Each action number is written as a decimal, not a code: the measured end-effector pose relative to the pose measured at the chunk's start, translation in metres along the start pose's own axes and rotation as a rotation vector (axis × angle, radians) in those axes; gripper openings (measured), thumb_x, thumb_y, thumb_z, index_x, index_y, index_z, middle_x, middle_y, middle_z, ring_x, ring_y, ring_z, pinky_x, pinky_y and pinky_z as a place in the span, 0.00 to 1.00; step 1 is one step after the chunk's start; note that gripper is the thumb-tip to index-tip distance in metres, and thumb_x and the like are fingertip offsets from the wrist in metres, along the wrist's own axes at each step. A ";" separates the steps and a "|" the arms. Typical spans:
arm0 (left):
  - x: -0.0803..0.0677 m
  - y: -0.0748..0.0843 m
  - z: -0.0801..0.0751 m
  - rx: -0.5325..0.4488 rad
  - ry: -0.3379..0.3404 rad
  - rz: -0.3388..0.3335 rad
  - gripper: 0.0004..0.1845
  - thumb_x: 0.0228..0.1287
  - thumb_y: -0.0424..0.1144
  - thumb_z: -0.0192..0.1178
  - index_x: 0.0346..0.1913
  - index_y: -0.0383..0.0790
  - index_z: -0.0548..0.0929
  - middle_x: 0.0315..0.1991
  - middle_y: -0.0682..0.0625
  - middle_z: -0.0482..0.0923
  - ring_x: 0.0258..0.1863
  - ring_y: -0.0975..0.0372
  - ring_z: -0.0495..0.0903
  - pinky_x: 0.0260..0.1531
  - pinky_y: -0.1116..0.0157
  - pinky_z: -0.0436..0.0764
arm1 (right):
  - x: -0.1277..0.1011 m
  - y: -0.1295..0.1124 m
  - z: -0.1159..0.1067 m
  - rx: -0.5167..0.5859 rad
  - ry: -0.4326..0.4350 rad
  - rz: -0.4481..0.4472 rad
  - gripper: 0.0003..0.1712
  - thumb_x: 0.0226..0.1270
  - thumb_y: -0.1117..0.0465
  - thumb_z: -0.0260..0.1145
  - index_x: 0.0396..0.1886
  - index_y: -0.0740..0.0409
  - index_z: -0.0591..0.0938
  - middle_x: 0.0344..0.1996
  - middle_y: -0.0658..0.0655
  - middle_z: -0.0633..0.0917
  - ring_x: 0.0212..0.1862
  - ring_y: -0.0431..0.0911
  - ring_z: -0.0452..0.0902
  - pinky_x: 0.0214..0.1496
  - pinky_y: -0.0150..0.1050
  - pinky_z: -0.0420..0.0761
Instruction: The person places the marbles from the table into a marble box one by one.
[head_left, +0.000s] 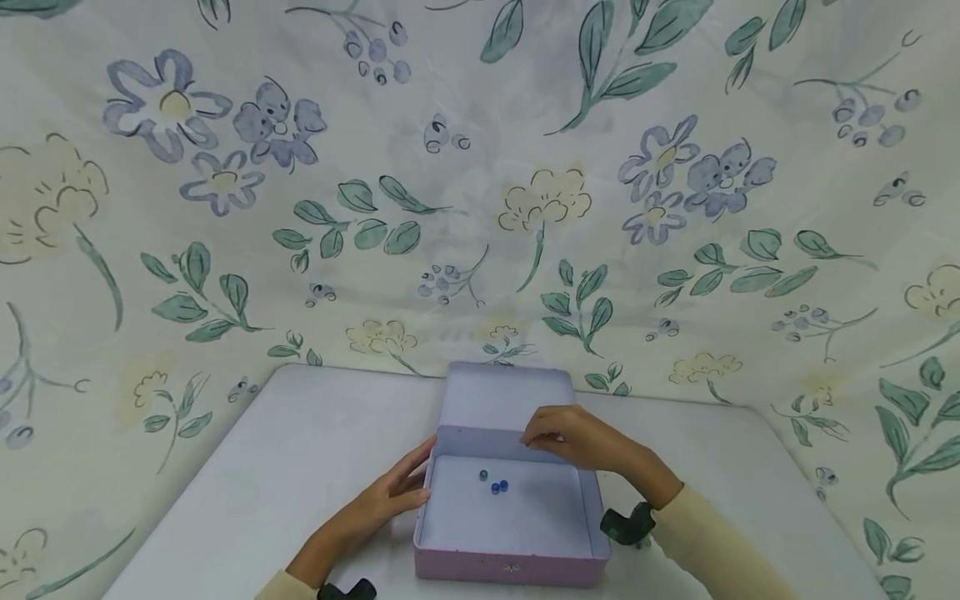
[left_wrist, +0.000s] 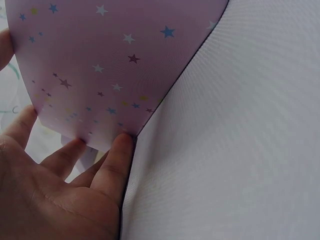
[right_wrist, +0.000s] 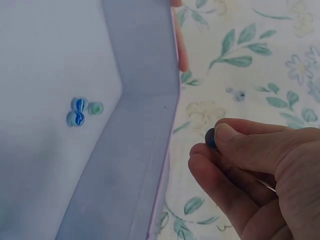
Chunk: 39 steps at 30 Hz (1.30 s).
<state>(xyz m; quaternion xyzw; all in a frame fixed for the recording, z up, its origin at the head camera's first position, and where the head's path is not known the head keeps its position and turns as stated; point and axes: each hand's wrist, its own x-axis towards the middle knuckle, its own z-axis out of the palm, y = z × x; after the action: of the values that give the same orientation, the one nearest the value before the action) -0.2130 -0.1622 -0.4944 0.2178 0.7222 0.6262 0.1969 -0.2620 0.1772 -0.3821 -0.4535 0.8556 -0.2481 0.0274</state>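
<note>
Left hand (head_left: 390,498): fingers straight, flat against the left outer wall of the pink tin box (head_left: 510,571). In the left wrist view the fingertips (left_wrist: 120,145) press the star-printed wall (left_wrist: 100,60) where it meets the white worktop (left_wrist: 240,140). Nothing gripped; the hand braces the box.

Box: sits on the worktop (head_left: 300,450), near the front edge, centre. Hinged lid (head_left: 506,396) open and leaning back. Inside, on the floor toward the back, three small glass marbles (head_left: 493,483) lie close together: two blue swirled, one greenish (right_wrist: 95,107).

Right hand (head_left: 577,437): over the back-right rim of the box, fingers curled. Right wrist view shows a dark blue marble (right_wrist: 210,138) pinched between thumb and fingertips (right_wrist: 230,137), outside the box wall (right_wrist: 145,115), floral cloth (right_wrist: 250,45) beyond.

Handling judgement: marble is hard, smooth, light, likely slippery and quick to roll; a fingertip pinch across its middle suits it. Dropped on the tin floor it would probably bounce and scatter the others. The box looks thin, stiff and light, liable to slide unless steadied at a side wall.
</note>
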 end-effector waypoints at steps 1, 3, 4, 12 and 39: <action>0.000 0.000 0.000 0.002 0.001 -0.001 0.38 0.77 0.41 0.51 0.81 0.56 0.44 0.82 0.38 0.34 0.75 0.29 0.46 0.68 0.32 0.59 | 0.003 -0.001 0.001 0.000 -0.006 -0.001 0.11 0.65 0.70 0.68 0.44 0.56 0.89 0.41 0.53 0.89 0.43 0.35 0.82 0.46 0.25 0.83; 0.000 0.000 0.000 0.005 0.005 -0.003 0.38 0.76 0.41 0.51 0.81 0.56 0.44 0.82 0.39 0.35 0.75 0.29 0.46 0.68 0.32 0.59 | 0.010 -0.002 0.004 -0.001 -0.018 -0.019 0.11 0.65 0.70 0.68 0.44 0.57 0.89 0.41 0.54 0.89 0.43 0.35 0.83 0.46 0.25 0.83; 0.000 0.001 0.000 0.005 0.006 -0.003 0.38 0.76 0.41 0.51 0.81 0.56 0.44 0.82 0.39 0.35 0.76 0.29 0.46 0.68 0.32 0.59 | 0.013 -0.003 0.005 -0.005 -0.020 -0.032 0.10 0.65 0.71 0.68 0.44 0.57 0.89 0.41 0.55 0.89 0.43 0.35 0.83 0.46 0.25 0.83; -0.001 0.001 -0.001 0.003 0.012 -0.006 0.39 0.76 0.40 0.51 0.81 0.55 0.44 0.82 0.39 0.34 0.75 0.28 0.45 0.68 0.31 0.58 | 0.033 -0.006 0.020 -0.026 -0.075 -0.030 0.10 0.66 0.71 0.67 0.43 0.58 0.89 0.41 0.54 0.89 0.44 0.37 0.84 0.47 0.23 0.81; 0.000 0.000 0.002 -0.001 0.021 -0.024 0.39 0.76 0.42 0.51 0.81 0.56 0.44 0.82 0.39 0.34 0.75 0.29 0.46 0.68 0.30 0.56 | 0.044 0.007 0.075 -0.094 -0.209 0.026 0.09 0.67 0.67 0.68 0.44 0.55 0.90 0.39 0.48 0.89 0.41 0.30 0.82 0.45 0.20 0.80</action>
<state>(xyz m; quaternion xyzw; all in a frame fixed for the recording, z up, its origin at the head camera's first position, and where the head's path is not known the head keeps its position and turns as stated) -0.2121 -0.1606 -0.4943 0.2027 0.7263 0.6265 0.1970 -0.2731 0.1159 -0.4428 -0.4664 0.8647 -0.1586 0.0982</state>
